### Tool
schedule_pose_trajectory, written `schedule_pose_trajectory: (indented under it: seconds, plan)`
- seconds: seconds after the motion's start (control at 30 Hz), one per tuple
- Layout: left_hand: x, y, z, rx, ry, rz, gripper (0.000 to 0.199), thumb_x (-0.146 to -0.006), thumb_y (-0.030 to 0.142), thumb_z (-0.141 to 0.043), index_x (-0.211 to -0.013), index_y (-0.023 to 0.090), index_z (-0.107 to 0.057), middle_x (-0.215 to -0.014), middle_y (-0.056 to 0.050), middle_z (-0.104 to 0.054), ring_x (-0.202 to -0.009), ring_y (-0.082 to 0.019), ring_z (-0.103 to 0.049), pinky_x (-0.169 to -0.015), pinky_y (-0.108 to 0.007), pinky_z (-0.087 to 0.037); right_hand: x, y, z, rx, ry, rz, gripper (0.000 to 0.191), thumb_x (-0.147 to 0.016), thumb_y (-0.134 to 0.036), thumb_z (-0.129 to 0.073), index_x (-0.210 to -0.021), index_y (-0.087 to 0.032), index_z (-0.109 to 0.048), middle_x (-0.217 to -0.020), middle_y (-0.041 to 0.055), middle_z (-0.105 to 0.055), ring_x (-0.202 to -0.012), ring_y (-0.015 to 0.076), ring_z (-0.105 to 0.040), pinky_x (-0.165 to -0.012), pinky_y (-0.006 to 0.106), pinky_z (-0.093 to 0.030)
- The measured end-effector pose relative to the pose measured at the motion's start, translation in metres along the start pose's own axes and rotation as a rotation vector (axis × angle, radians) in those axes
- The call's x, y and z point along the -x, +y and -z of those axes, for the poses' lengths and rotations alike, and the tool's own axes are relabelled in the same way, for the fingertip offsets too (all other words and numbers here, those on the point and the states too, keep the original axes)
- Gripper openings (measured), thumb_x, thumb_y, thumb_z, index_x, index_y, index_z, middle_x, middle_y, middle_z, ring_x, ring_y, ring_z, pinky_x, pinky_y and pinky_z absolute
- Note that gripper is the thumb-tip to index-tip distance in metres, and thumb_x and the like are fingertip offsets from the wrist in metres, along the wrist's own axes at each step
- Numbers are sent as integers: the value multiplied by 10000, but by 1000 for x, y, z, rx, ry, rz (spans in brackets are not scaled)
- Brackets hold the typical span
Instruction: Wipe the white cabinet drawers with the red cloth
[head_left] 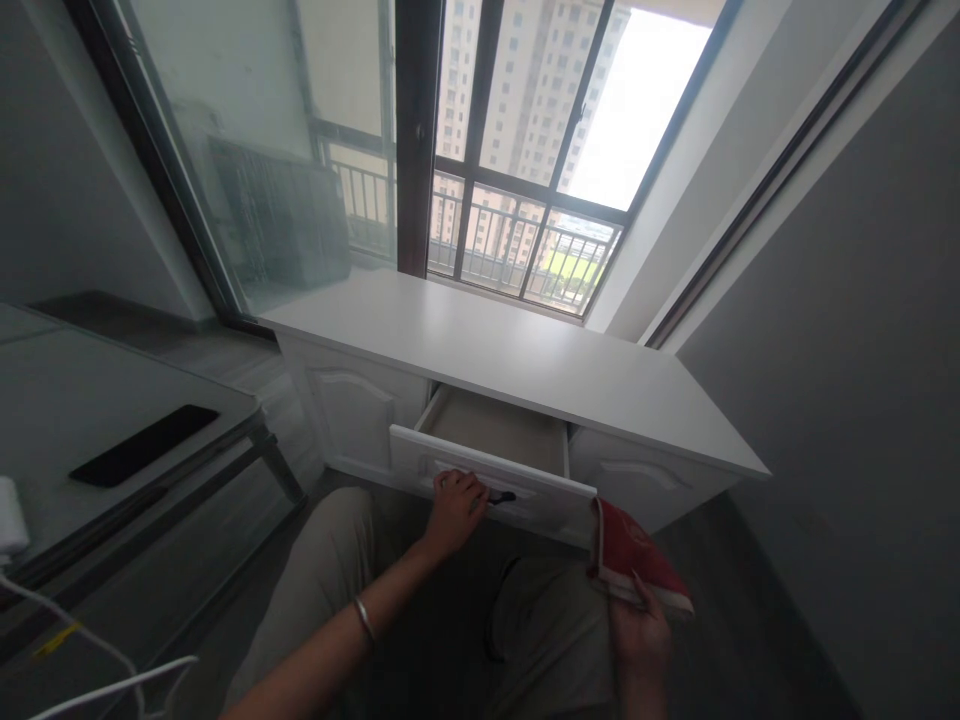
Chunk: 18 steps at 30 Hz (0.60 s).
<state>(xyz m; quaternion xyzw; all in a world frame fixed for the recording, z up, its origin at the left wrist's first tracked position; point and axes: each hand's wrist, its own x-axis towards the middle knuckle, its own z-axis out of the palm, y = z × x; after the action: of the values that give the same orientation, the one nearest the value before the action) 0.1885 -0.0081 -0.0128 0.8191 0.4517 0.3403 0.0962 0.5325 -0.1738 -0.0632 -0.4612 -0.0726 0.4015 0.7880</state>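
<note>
A white drawer (540, 485) is pulled out from the middle of a low white cabinet (480, 335), and the part of its inside that shows is bare. My left hand (456, 512), with a metal bangle at the wrist, is at the drawer front with its fingers curled at the left end of the dark handle (504, 497). Beside the drawer's right end, my right hand (641, 620) grips a folded red cloth (637, 555) with a pale border. The cloth's corner is close to the drawer front; whether it touches I cannot tell.
To the left stands a table (45, 400) with a flat black object (142, 445) near its edge. A white cable (71, 615) hangs at the lower left. Behind the cabinet are a glass door (345, 80) and a window (525, 120); a grey wall (847, 330) borders the right.
</note>
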Motion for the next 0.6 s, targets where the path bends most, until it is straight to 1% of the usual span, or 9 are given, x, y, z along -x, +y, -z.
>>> schedule_pose_trajectory:
  seconds: [0.1, 0.17, 0.27, 0.33, 0.47, 0.53, 0.6]
  plan:
    - [-30, -6, 0, 5, -90, 16, 309, -1095, 278, -498, -1023, 222, -794, -1045, -82, -770, -1095, -273, -610, -1093, -529, -380, 0, 1, -9, 16, 18, -10, 387, -734, -253, -758, -1118, -276, -803, -1241, 93, -829, -1199, 323, -790, -1062, 594, -652]
    - [-49, -11, -2, 3, -127, 29, 320, -1092, 265, -492, -1026, 209, -801, -1063, -98, -768, -1127, -287, -611, -1114, -542, -370, 3, -1, -14, 13, 28, -28, 419, -733, -236, -749, -1148, -267, -802, -1246, 96, -828, -1183, 315, -797, -1018, 553, -682]
    - [-78, -18, -9, 1, -147, 43, 333, -1079, 245, -489, -1003, 201, -810, -1096, -124, -774, -1169, -313, -617, -1122, -551, -359, 6, -4, -17, -36, 48, -62, 444, -741, -197, -730, -1175, -258, -801, -1241, 95, -830, -1133, 286, -813, -948, 486, -715]
    - [-98, -22, -12, 7, -164, 54, 348, -1073, 238, -480, -987, 196, -814, -1116, -142, -782, -1175, -323, -623, -1124, -555, -355, 8, -5, -18, -79, 64, -85, 426, -746, -164, -715, -1153, -250, -804, -1212, 92, -838, -1092, 271, -823, -910, 459, -728]
    - [-132, -26, -17, 43, -182, 67, 345, -1058, 230, -488, -980, 173, -819, -1110, -167, -799, -1165, -322, -652, -1148, -549, -360, 8, -4, -17, -124, 74, -100, 332, -732, -146, -714, -1039, -225, -811, -1110, 98, -852, -1033, 259, -834, -861, 405, -734]
    - [-144, -26, -18, 72, -182, 79, 341, -1051, 236, -498, -964, 170, -821, -1093, -164, -810, -1168, -325, -665, -1161, -550, -366, 8, -3, -16, -98, 49, -76, 309, -727, -174, -729, -1021, -218, -814, -1108, 113, -851, -1046, 277, -832, -871, 419, -731]
    - [-151, -25, -16, 113, -182, 96, 351, -1051, 260, -498, -946, 182, -824, -1075, -143, -822, -1160, -321, -679, -1160, -539, -391, 8, -2, -15, -63, 13, -45, 326, -733, -203, -740, -1049, -225, -813, -1132, 109, -848, -1085, 294, -824, -921, 464, -720]
